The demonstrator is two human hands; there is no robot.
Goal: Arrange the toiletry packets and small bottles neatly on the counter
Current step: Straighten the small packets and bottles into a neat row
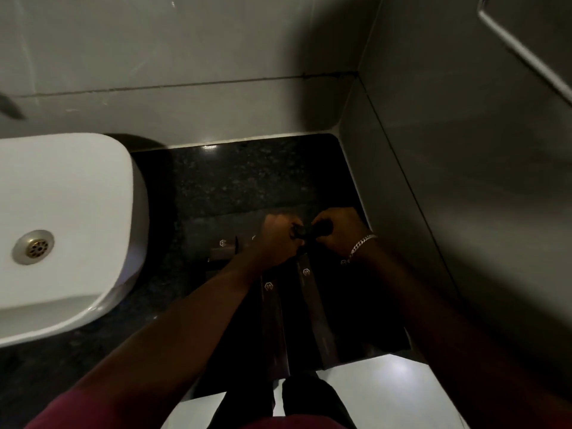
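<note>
Both hands meet over the dark counter [235,181] near its right side. My left hand [277,239] and my right hand [339,232] pinch a small dark object [305,232] between them; the dim light hides whether it is a bottle or a packet. Below the hands lie long dark toiletry packets with small white logos, one [272,317] left of another [312,305], running toward the counter's front edge. A boxy dark packet [223,247] with a logo sits just left of my left hand. A silver bracelet circles my right wrist.
A white basin [71,230] with a metal drain [33,247] fills the left side. Grey tiled walls close the counter at the back and right. Pale floor [380,394] and my dark trouser legs show below the counter's front edge.
</note>
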